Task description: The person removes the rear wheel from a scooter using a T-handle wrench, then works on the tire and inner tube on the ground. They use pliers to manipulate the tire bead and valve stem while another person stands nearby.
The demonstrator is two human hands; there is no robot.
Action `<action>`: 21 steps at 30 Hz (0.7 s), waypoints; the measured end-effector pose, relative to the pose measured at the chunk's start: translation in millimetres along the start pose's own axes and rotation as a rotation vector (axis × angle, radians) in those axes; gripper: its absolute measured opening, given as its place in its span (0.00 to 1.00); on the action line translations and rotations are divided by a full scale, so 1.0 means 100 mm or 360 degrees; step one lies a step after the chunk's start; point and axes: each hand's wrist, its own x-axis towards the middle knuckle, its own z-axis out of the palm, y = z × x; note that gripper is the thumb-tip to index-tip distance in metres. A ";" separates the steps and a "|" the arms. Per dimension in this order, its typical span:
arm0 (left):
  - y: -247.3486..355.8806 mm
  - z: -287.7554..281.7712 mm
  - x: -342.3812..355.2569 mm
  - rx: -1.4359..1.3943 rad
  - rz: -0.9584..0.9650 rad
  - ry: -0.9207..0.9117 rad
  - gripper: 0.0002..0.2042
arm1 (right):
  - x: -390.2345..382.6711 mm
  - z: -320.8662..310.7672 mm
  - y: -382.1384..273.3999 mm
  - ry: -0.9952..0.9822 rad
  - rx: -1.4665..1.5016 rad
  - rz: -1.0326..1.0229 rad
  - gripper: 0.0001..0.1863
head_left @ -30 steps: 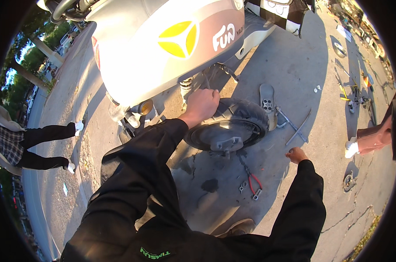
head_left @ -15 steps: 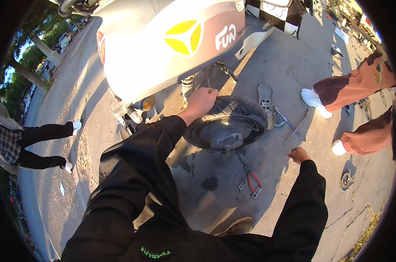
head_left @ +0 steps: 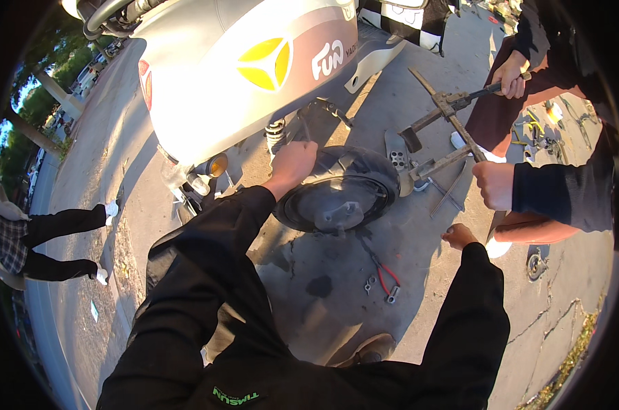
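Observation:
A wheel with a black treaded tyre [head_left: 356,164] and a dusty grey hub stands near the back of a pale scooter [head_left: 207,75]. My left hand [head_left: 293,164] is closed on the tyre's upper left edge, its fingertips partly hidden. My right hand [head_left: 459,236] is held to the right of the wheel, fingers curled in, and nothing shows in it. A worn metal clamp-like tool [head_left: 446,109] with crossed bars is in another person's two hands [head_left: 494,184]; its jaws are close to the tyre's right side, and I cannot tell whether they touch it.
Red-handled pliers [head_left: 389,277] and small metal parts lie on the ground before the wheel. A grey slipper [head_left: 396,152] and metal bars [head_left: 449,195] lie to its right. A round metal part [head_left: 536,265] is farther right. Someone in black trousers [head_left: 67,222] stands at the left.
The other person has leaned in from the right with the clamp-like tool, bringing it beside the tyre. My hands keep their places; the whole view has shifted slightly.

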 end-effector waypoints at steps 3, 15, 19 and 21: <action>-0.02 0.01 -0.03 -0.0035 0.0096 0.0056 0.24 | -0.02 0.04 0.10 -0.0054 -0.0003 0.0065 0.25; -0.07 -0.06 -0.07 -0.0083 0.0118 0.0043 0.23 | -0.32 -0.27 -0.37 0.0006 -0.0620 -0.0520 0.14; -0.07 -0.06 -0.09 -0.0089 0.0126 0.0061 0.22 | -0.75 -0.82 -1.15 0.0391 -0.2196 -0.1648 0.07; -0.07 -0.06 -0.10 -0.0106 0.0141 0.0065 0.22 | -0.96 -0.90 -1.40 0.0646 -0.2414 -0.1720 0.03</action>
